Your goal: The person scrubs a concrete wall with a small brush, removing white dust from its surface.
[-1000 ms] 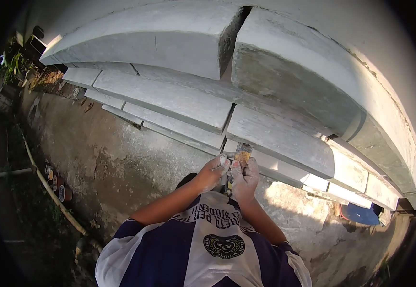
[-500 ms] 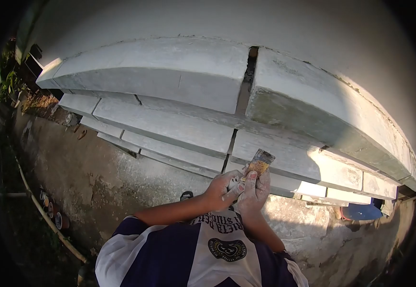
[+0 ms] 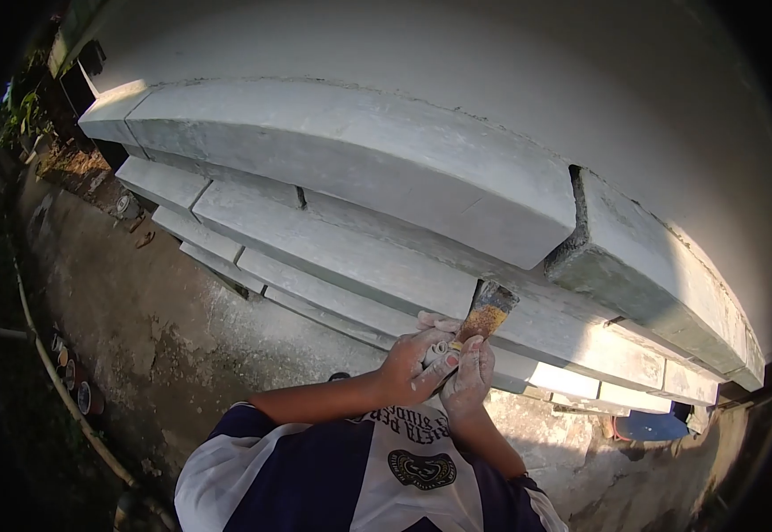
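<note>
A putty knife (image 3: 489, 312) with a dark blade stained yellow-brown is held in front of my chest, its blade pointing up and away from me. My left hand (image 3: 411, 363), dusted white, is closed around its pale handle. From the other side, the fingers of my right hand (image 3: 469, 376) pinch the tool near the base of the blade. White powder coats these fingers too. Beyond the blade, and overlapped by it in this view, runs a tier of pale stepped blocks (image 3: 341, 244).
A large upper ledge (image 3: 350, 133) spans the view against a plain wall (image 3: 403, 44), with a dark gap (image 3: 577, 208) between its blocks. Concrete ground (image 3: 226, 355) lies below. Pots (image 3: 84, 397) and a bamboo pole (image 3: 49, 368) are at left, a blue basin (image 3: 652, 426) at right.
My view has turned, so the ledge and its gap sit farther right and lower. Both hands keep hold of the putty knife, and more of its blade shows.
</note>
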Demonstrator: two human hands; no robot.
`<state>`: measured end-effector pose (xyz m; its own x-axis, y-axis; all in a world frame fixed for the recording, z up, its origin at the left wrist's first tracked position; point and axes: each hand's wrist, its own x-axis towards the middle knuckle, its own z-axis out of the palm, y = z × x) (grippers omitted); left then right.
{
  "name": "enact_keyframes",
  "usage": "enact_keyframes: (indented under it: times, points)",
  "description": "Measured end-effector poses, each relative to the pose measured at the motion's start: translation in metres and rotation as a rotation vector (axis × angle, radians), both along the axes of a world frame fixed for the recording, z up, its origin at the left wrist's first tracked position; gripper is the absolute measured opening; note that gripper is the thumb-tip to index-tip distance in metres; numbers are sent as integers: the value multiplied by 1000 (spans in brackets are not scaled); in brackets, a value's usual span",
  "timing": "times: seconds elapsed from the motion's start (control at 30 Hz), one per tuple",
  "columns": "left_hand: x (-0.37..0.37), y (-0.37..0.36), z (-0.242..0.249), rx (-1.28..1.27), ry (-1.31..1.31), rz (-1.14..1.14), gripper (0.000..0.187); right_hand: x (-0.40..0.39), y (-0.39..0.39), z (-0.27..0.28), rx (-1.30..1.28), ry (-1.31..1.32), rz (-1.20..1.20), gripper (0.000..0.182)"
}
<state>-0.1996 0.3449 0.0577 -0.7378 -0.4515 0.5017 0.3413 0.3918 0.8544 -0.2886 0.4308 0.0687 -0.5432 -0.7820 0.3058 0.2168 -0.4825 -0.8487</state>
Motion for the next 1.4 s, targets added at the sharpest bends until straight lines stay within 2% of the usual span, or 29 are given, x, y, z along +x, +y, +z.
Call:
enact_keyframes:
  times: [0.17,0.23,0.33,0.4,0.53,0.57,0.7,0.77,0.87,0.97,1.07,1.23,1.4]
  points:
    - [3,-4,-19,32,11,9,36,7,-8,-13,73,-27,-42,52]
    - [-2,-9,-40,9,14,29,37,4,-14,-26,133,-6,-102,48]
    - [-3,-16,-68,103,-165,-21,38,1,-17,-61,189,-81,-137,40]
    - [-1,-14,-85,66,-172,33,41,0,-17,-83,223,-56,-164,38]
    - [1,-25,-115,31,-343,18,46,-8,-18,-119,380,-25,-159,39]
    - [3,-29,-121,31,-380,5,47,-9,-22,-132,345,37,-158,43]
    - [10,-40,-146,52,-470,-62,50,-5,-30,-157,424,-46,-95,49]
    - [9,-41,-183,-25,-509,-36,52,-8,-33,-179,453,-31,-64,48]
    - [13,-44,-199,34,-659,-89,54,-2,-34,-191,451,-29,-95,41]
    - [14,-42,-222,-4,-511,-59,57,3,-33,-198,459,-83,-132,36]
    - [15,-40,-205,24,-419,-58,58,3,-31,-208,523,-47,-159,32]
    - [14,-37,-200,22,-448,-53,56,1,-32,-229,564,19,-214,31]
    - [5,-29,-195,-54,-542,-90,59,-3,-19,-219,435,-163,-252,36]
